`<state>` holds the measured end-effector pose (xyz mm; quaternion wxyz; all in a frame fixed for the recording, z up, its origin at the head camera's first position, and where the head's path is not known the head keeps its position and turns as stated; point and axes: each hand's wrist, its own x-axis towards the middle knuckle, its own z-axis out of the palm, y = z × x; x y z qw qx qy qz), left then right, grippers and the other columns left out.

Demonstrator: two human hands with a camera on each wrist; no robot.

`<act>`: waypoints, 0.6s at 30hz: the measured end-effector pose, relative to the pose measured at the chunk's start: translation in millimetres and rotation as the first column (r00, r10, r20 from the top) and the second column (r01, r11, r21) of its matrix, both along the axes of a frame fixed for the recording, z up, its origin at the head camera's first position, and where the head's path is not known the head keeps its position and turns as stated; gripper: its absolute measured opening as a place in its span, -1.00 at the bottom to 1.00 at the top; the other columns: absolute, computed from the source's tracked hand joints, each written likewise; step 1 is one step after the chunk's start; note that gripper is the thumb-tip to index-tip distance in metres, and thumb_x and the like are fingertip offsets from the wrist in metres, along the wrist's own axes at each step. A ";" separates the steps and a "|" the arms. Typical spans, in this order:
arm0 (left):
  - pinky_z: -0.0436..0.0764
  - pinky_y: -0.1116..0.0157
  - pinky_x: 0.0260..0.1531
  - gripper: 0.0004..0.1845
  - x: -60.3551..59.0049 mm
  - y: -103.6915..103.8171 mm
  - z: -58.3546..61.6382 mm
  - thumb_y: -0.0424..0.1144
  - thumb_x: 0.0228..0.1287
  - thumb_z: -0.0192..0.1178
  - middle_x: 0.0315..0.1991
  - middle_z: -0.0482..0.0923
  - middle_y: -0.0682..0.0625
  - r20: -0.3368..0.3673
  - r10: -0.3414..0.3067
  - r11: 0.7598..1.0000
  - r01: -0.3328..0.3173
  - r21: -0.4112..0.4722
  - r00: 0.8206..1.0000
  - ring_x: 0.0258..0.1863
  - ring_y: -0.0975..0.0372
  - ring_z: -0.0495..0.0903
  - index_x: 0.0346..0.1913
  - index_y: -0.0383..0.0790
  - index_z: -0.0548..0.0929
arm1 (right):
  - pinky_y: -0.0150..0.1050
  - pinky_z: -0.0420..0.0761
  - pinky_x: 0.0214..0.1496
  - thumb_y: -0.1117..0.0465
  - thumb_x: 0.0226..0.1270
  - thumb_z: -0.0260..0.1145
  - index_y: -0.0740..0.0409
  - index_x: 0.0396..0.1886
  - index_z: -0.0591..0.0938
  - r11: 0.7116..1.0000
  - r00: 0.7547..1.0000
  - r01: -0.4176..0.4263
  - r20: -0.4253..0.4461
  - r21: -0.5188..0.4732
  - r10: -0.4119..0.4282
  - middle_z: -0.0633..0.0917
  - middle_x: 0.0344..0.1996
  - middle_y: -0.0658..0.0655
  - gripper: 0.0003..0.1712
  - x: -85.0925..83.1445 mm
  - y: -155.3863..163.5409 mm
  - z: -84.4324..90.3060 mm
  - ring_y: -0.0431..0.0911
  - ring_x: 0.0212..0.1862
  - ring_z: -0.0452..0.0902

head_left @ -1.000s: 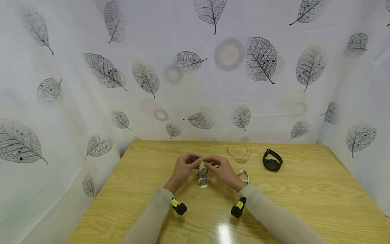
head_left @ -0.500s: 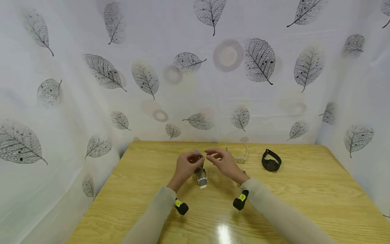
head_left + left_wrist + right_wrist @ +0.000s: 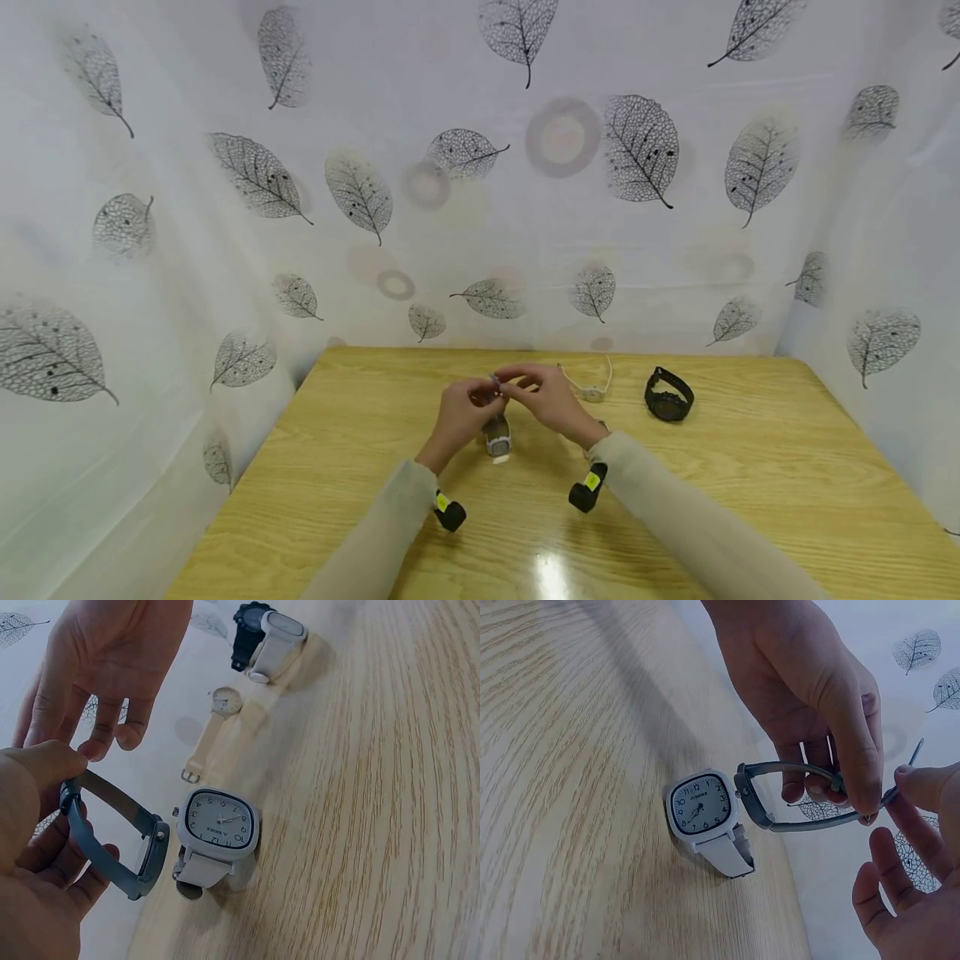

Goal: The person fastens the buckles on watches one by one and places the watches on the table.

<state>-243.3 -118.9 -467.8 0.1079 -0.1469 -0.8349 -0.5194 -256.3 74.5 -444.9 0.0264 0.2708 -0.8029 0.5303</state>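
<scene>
A grey-blue wristwatch (image 3: 152, 859) hangs over the table with its strap looped. My left hand (image 3: 461, 417) holds it, thumb and fingers pinching the strap where the loop closes. My right hand (image 3: 553, 406) meets it there; in the right wrist view its thumb and forefinger pinch the free strap end (image 3: 916, 752). The watch case hangs on the side facing the table. Directly below and beside it stands a white square-faced watch (image 3: 217, 819) on the wood, its dial showing. In the head view the fingers mostly hide the held watch.
A cream thin-strapped watch (image 3: 593, 393) lies beyond my right hand. Farther right is a black watch (image 3: 668, 407). Another white watch (image 3: 286, 631) stands near it in the left wrist view, mostly behind my right wrist from above. A leaf-print curtain (image 3: 480, 208) closes off the table's back edge.
The right hand let go of the strap and drew slightly away half a second ago, then came back to it. The left hand keeps its hold, and the strap end has turned.
</scene>
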 end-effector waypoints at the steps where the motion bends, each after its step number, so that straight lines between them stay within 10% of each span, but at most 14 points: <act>1: 0.66 0.38 -0.36 -0.84 -0.3 -0.3 -0.1 -0.27 0.24 0.45 -0.35 0.73 0.01 -0.005 0.000 1.000 0.000 -0.003 1.000 -0.39 0.31 0.64 -0.15 -0.23 0.82 | -0.16 0.72 -0.13 0.09 0.48 0.37 -0.03 0.12 0.76 1.000 1.000 -0.001 -0.007 0.000 0.001 0.76 0.05 0.03 -0.71 -0.2 -0.6 0.1 0.01 -0.08 0.70; 18: 0.72 0.30 -0.16 -0.75 1.1 -4.0 -2.3 -0.24 0.25 0.48 -0.20 0.75 -0.02 0.044 -0.033 0.997 0.030 0.071 0.999 -0.22 0.20 0.70 -0.05 -0.22 0.79 | -0.09 0.71 -0.11 0.07 0.50 0.35 -0.04 0.13 0.75 0.999 0.999 0.036 -0.008 -0.015 -0.036 0.76 0.02 0.05 -0.71 -2.0 3.7 -1.7 0.01 -0.09 0.70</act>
